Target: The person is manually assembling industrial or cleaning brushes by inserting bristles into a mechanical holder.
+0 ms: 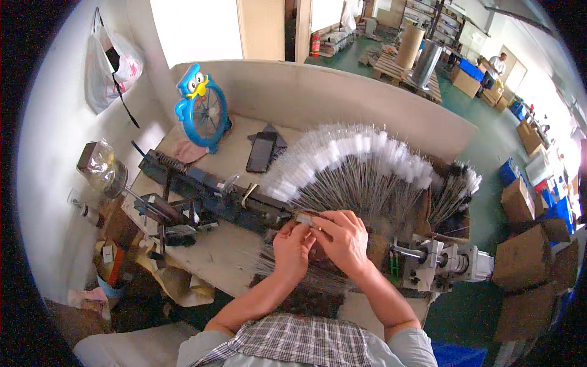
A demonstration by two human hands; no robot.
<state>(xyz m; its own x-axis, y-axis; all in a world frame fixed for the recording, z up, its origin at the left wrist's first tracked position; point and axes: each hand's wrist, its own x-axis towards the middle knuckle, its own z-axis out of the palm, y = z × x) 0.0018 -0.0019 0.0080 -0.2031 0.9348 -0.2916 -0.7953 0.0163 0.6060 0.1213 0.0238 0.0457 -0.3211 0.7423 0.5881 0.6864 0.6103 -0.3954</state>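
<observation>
White-tipped wire brushes (354, 168) lie fanned out in a wide arc across the back of the wooden bench (214, 254), bristle ends away from the person, bare twisted-wire stems converging toward the hands. A smaller second bundle (455, 186) of the same brushes rests to the right, apart from the main fan, in what looks like a shallow box. Judging from the size of the fan, a large batch is already laid out; which pieces are finished and which wait cannot be told, so progress is best put as mid-batch, one piece in hand.

Left hand (292, 248): fingers curled, thumb and forefinger pinched close together at the near end of the stems, touching the small piece held between both hands. Right hand (345, 238): loosely closed, fingertips pinching the same small pale piece (306, 219) from the right side; palm faces down. Both hands meet just in front of the fan's converging stems and beside the dark metal fixture (208, 196) that runs along the bench to the left. Whether the pinched piece is a single brush stem or a fitting on it is too small to tell.

Around: black phone (261, 153) lying flat behind the fixture, blue bird-shaped fan (202, 107) at the back wall, small motor unit (440, 263) to the right of the hands, cardboard boxes (526, 257) on the floor further right.
</observation>
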